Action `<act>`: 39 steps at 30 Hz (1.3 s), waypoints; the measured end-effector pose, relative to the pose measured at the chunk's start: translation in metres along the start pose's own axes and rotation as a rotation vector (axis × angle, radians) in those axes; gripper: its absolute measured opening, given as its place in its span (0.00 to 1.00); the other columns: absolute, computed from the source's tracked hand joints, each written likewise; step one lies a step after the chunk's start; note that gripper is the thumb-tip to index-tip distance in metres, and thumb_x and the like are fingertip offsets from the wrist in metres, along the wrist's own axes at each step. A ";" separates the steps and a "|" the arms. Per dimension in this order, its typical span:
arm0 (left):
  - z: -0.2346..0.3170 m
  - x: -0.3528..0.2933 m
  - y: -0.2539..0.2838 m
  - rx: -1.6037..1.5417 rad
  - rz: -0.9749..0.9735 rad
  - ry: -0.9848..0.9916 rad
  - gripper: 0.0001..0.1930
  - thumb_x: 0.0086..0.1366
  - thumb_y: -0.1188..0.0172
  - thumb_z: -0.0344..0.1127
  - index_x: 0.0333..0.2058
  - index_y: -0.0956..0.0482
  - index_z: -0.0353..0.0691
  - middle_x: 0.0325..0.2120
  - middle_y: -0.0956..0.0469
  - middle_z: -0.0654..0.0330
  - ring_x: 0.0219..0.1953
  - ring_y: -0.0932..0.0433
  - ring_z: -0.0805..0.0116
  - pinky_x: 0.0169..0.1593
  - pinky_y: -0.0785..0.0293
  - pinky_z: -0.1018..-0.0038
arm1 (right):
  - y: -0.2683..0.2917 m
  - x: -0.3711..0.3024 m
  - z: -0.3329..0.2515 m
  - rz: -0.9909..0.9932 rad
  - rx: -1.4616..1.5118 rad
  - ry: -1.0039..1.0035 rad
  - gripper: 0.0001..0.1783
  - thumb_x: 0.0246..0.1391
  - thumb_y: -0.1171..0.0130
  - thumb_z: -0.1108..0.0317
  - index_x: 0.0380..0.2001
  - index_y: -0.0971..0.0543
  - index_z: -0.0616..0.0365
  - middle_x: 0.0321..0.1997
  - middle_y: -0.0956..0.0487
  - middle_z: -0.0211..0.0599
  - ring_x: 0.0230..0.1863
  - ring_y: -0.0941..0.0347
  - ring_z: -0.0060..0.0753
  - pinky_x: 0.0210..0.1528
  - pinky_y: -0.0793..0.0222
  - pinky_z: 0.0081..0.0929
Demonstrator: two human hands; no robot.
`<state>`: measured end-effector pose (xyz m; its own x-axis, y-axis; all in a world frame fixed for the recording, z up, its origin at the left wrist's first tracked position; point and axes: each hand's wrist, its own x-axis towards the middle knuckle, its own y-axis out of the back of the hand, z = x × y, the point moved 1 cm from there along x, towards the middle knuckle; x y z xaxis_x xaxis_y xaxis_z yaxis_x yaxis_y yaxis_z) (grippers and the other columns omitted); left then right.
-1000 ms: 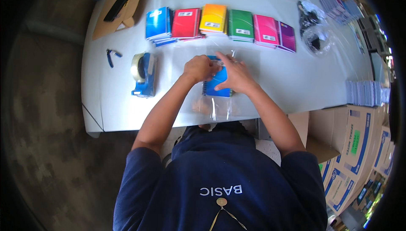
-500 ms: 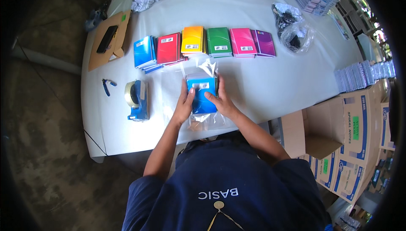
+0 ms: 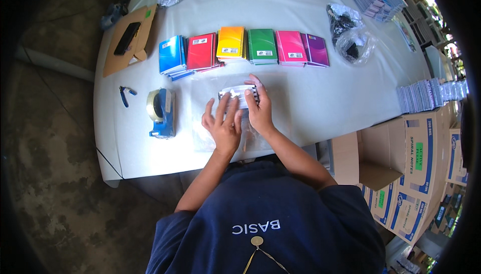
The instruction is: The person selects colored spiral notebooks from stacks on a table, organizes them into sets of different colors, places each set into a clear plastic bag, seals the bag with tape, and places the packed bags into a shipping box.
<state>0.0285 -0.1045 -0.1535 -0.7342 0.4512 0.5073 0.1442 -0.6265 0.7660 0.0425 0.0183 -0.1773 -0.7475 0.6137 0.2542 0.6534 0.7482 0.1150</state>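
Note:
A bundle of spiral notebooks point(image 3: 239, 88) stands tilted up in front of me, its white page edges and dark coil binding showing; its covers are mostly hidden. My right hand point(image 3: 261, 113) grips the bundle at its right end, thumb on the near side and fingers over the far side. Over its left part, my left hand point(image 3: 224, 129) has its fingers spread, the tips at the page edges. A clear plastic bag point(image 3: 203, 141) lies around and under the bundle; whether the notebooks are wholly inside it I cannot tell.
Notebook stacks line up beyond: blue point(image 3: 171, 56), red point(image 3: 201, 53), yellow point(image 3: 230, 43), green point(image 3: 262, 46), pink point(image 3: 290, 47), purple point(image 3: 315, 51). Left are a tape dispenser point(image 3: 163, 116), cutters point(image 3: 124, 96) and cardboard point(image 3: 112, 61). An open carton point(image 3: 381, 148) stands right.
The bundle has gone from lying with its blue cover up to standing tilted, page edges showing. My left hand has loosened from its side and spread its fingers.

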 end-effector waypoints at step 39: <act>-0.199 -0.028 0.109 -0.488 -0.197 1.192 0.30 0.66 0.61 0.58 0.52 0.28 0.39 0.42 0.25 0.56 0.24 0.32 0.74 0.25 0.40 0.79 | 0.016 -0.016 -0.018 -0.118 -0.465 0.433 0.28 0.47 0.37 0.74 0.53 0.32 0.56 0.46 0.21 0.33 0.51 0.28 0.34 0.50 0.38 0.33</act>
<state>-0.0673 -0.3125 -0.1629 -0.8850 -0.1189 -0.4501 -0.1026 -0.8932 0.4377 0.0671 0.0154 -0.1629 -0.7650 0.3044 0.5676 0.6263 0.5571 0.5454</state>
